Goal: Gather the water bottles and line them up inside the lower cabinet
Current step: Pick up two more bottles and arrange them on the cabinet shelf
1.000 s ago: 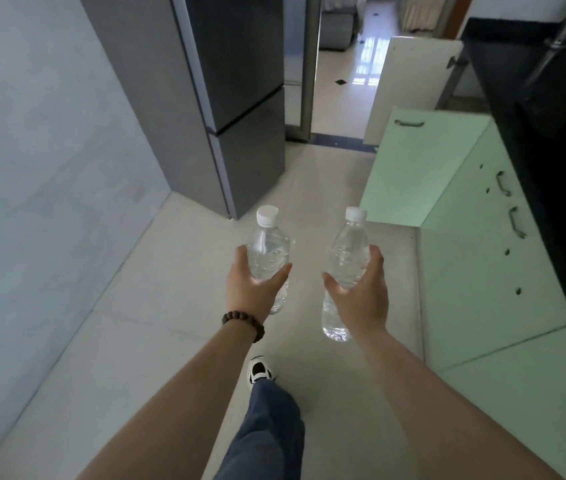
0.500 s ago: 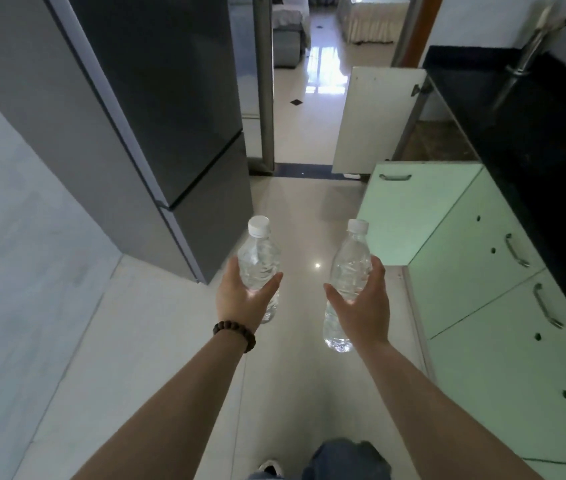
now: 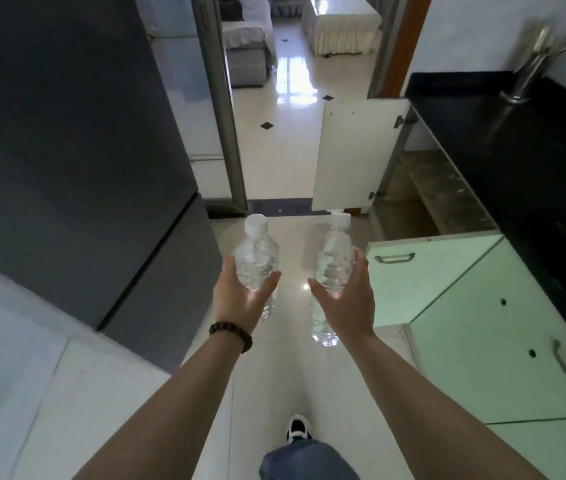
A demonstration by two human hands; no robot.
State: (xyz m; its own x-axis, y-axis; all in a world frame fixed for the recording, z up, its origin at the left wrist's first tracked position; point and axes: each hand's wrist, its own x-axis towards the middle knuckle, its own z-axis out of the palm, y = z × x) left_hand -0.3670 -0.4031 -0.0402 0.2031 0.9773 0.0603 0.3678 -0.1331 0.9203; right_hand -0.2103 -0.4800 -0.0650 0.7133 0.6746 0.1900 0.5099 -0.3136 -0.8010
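I hold two clear water bottles with white caps out in front of me, above the floor. My left hand [image 3: 240,299], with a bead bracelet at the wrist, grips the left bottle [image 3: 257,258] around its middle. My right hand [image 3: 347,303] grips the right bottle [image 3: 334,258] the same way, and its base shows below the palm. Ahead on the right, the lower cabinet [image 3: 423,199] stands open under the black counter, its white door [image 3: 354,154] swung out and a brown shelf inside. No bottles show inside it.
A dark grey fridge [image 3: 77,161] fills the left side. Pale green cabinet doors [image 3: 475,327] with metal handles line the right, one door [image 3: 423,275] swung out into the aisle. A doorway [image 3: 292,98] ahead leads to a tiled room. My shoe [image 3: 298,427] is on the floor below.
I have walked forward along the aisle with both bottles. The fridge, the green doors and the open cabinet have come closer, and the view has tilted up.
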